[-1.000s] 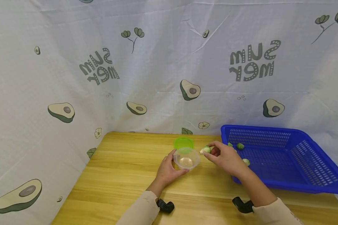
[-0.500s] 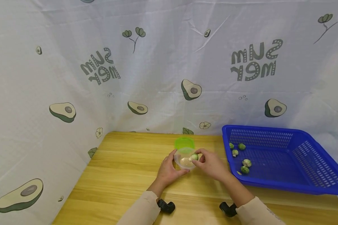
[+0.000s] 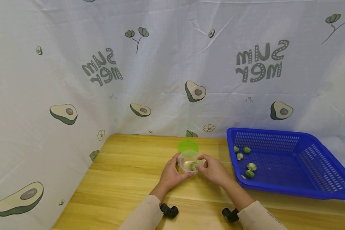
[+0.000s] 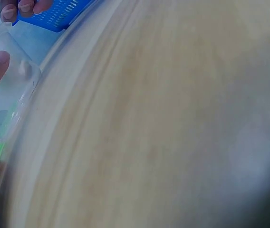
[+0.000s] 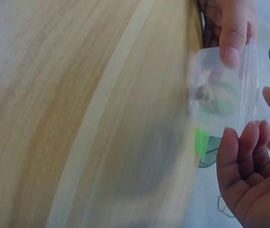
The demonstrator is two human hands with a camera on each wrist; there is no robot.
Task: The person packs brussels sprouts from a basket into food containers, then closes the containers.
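Note:
My left hand (image 3: 171, 174) grips a small clear plastic container (image 3: 184, 156), thumb on the near side and fingers round the far left. Inside it, at the right, lies a Brussels sprout (image 3: 193, 165); the right wrist view shows the sprout (image 5: 220, 100) through the clear wall, resting low. At the container's right rim is my right hand (image 3: 215, 171), its thumb and fingers apart and loosely bent, with nothing between them. A green lid (image 3: 188, 145) lies on the table just behind the container, which partly overlaps it in the head view.
A blue plastic basket (image 3: 299, 156) stands on the right of the wooden table (image 3: 126, 179). Several more Brussels sprouts (image 3: 251, 166) lie along its left side. A white cloth (image 3: 161, 64) with avocado prints hangs behind and to the left.
My right hand has brought the Brussels sprout leftward from beside the basket, lowered it into the container and let it go. My left hand keeps holding the container in place.

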